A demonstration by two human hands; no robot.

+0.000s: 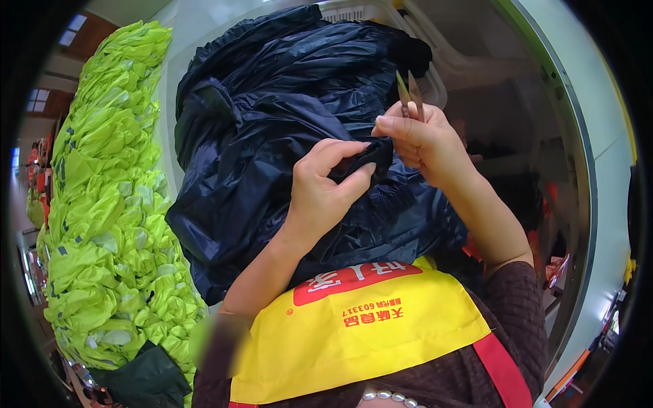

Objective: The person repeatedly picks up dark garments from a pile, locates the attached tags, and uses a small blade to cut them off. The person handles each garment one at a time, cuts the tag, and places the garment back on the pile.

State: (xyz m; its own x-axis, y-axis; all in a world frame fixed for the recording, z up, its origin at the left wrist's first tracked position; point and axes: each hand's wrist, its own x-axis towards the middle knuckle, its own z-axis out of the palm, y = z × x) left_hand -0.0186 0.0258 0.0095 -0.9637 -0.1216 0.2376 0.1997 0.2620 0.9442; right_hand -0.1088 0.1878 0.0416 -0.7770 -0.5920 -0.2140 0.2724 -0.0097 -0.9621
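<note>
Dark navy garment fabric [265, 122], shiny and crumpled, lies heaped in front of me. My left hand [326, 177] pinches a gathered edge of it between thumb and fingertips, a little above the heap. Close by on the right, my right hand [425, 139] is closed around a pair of thread snips [409, 95]. Their two pointed blades stick up past the fingers, slightly apart and away from the fabric. The right thumb and forefinger are pressed together near the held edge; whether they grip a thread is too small to tell.
Bright yellow-green garments [115, 204] are piled in a long stack on the left. A dark green cloth [143, 377] lies at its near end. Behind the navy heap stands a white plastic basket [435, 85]. A pale table edge [578, 156] curves along the right. A yellow apron [360, 333] covers my lap.
</note>
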